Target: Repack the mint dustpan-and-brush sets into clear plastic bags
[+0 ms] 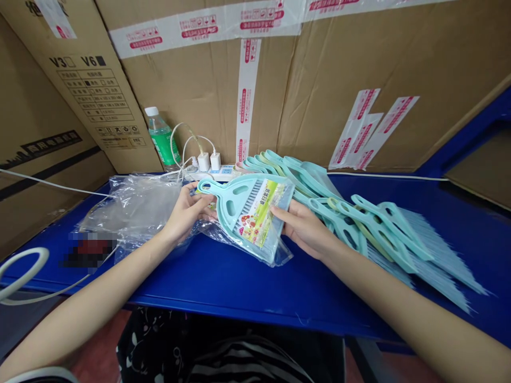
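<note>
My left fingers (204,201) are closed on the handle of the turquoise dustpan set (238,192), and my right fingers (282,214) grip its wide end, thumb over the printed card (261,213). In the head view I see it between both hands over the blue desk (239,290), clear film (285,257) at its lower edge. I judge it light: pan stiff, bristles soft, film slippery. I'd favour the handle and rigid rim, sparing the bristles.

Dim edges, plastic glare, wide-angle distort.; brush tips prob. blurred.
</note>
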`<action>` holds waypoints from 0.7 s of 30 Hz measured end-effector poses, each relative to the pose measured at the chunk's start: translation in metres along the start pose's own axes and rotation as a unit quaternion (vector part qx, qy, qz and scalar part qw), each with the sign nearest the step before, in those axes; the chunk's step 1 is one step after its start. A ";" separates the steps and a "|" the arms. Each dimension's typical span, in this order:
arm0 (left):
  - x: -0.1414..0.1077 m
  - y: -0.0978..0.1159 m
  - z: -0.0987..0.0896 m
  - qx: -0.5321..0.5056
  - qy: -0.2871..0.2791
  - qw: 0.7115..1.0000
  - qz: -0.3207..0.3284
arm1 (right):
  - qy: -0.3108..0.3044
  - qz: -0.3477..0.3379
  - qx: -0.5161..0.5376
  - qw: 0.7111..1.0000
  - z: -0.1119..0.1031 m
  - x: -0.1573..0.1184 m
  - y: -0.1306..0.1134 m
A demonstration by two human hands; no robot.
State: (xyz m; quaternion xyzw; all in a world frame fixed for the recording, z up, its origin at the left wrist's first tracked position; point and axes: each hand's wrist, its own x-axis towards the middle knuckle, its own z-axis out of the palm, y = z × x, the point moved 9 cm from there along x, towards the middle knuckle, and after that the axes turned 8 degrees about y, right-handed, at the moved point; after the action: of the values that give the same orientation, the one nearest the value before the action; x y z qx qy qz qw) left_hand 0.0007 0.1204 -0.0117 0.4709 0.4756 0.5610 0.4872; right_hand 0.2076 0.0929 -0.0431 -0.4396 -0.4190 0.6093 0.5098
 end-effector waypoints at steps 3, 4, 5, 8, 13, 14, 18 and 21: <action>0.001 -0.001 -0.001 -0.010 0.004 0.999 -0.033 | -0.004 -0.006 0.002 1.000 -0.001 0.000 -0.002; 0.001 -0.003 0.000 -0.010 -0.001 0.999 -0.047 | -0.009 -0.010 0.000 1.000 0.000 0.000 -0.003; 0.000 -0.004 0.001 -0.009 -0.011 0.998 -0.061 | -0.015 -0.016 -0.002 1.000 0.001 0.000 -0.004; -0.002 -0.007 0.007 -0.006 -0.042 0.996 -0.078 | -0.027 -0.032 -0.016 0.999 0.004 0.001 -0.005; -0.001 -0.009 0.005 -0.027 -0.013 0.997 -0.065 | 0.012 -0.079 -0.040 0.996 -0.001 0.002 -0.009; -0.001 -0.011 0.004 -0.030 -0.003 0.997 -0.070 | 0.014 -0.088 -0.047 0.995 -0.001 0.002 -0.010; 0.000 -0.015 0.001 -0.046 0.023 0.996 -0.075 | -0.011 -0.115 -0.087 0.990 0.006 0.000 -0.010; 0.000 -0.014 0.001 -0.054 0.024 0.996 -0.067 | -0.032 -0.164 -0.149 0.975 0.011 -0.002 -0.014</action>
State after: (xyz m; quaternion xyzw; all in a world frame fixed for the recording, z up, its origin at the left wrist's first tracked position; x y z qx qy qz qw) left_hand 0.0032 0.1215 -0.0259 0.3979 0.4864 0.5629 0.5368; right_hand 0.2011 0.0921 -0.0271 -0.4162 -0.5876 0.4619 0.5179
